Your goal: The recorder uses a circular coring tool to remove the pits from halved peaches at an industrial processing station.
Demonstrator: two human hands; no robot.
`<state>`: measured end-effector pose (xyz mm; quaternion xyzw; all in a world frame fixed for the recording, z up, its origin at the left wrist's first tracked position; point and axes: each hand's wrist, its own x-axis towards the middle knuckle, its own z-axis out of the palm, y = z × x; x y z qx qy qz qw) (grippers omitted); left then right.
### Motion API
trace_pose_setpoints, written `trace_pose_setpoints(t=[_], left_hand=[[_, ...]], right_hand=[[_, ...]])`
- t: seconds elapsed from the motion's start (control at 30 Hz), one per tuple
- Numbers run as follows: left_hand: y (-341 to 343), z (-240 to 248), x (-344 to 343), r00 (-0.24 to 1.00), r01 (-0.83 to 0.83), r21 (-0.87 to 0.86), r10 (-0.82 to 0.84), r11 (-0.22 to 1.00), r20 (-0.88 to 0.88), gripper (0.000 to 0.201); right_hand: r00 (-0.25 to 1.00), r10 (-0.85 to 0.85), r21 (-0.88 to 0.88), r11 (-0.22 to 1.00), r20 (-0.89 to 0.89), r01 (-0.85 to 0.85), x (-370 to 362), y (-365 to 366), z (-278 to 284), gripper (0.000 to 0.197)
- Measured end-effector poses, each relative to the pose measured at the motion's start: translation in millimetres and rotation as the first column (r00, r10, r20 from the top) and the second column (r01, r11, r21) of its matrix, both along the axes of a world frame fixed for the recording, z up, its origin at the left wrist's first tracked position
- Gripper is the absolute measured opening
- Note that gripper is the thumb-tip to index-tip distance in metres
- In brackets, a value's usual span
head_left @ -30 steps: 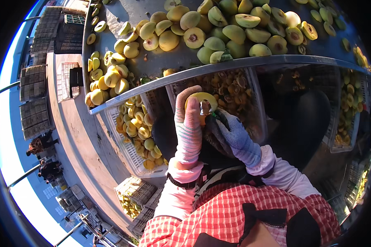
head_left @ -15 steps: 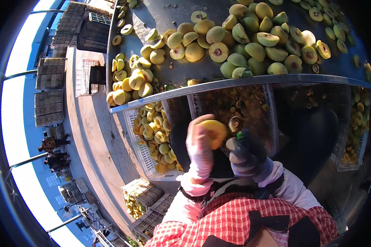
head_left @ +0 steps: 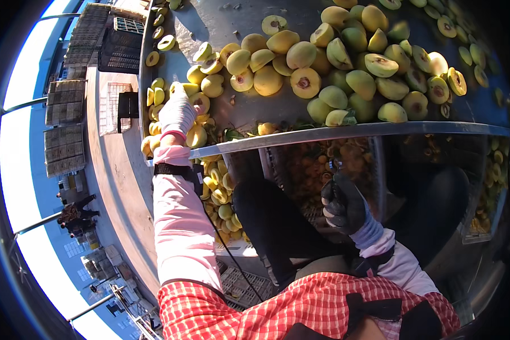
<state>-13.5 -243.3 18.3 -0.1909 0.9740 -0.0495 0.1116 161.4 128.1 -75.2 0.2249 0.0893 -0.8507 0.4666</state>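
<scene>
Fruit halves (head_left: 212, 85) lie heaped about the gloved left hand (head_left: 177, 112), its hold unclear from this angle, at the left end of a metal table (head_left: 235, 116); the gloved right hand (head_left: 344, 206) grips a metal-tipped tool (head_left: 335, 165) near a crate (head_left: 378, 170) of fruit pieces (head_left: 352, 153).

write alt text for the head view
Left hand in a pale striped glove reaches among halved yellow-green fruits on a grey metal table; the dark-gloved right hand holds a metal-tipped tool above a pale plastic crate.
</scene>
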Motion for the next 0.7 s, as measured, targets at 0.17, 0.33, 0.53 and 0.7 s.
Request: trace_pose_setpoints(t=[0.17,0.33,0.53,0.7], left_hand=[[30.3,-21.5,12.2,0.991,0.137,-0.066,-0.137,0.988,0.008,0.089],[82.0,-15.1,50.6,0.945,0.312,0.118,-0.295,0.943,-0.139,0.037],[198.9,10.3,138.3,0.916,0.244,0.875,0.198,0.417,-0.35,0.019],[241.5,-4.8,169.5,0.798,0.205,0.979,0.58,-0.009,-0.162,0.033]], right_hand=[[0.997,0.045,0.082,0.995,0.067,-0.051,3.9,-2.5,-2.9,0.045],[0.975,0.218,0.423,0.888,-0.044,-0.179,1.0,-1.2,32.9,0.042],[0.782,0.081,0.409,0.883,-0.618,0.232,-4.5,-6.5,75.0,0.022],[0.233,0.507,0.506,0.507,-0.83,0.698,8.0,-9.3,64.3,0.021]])
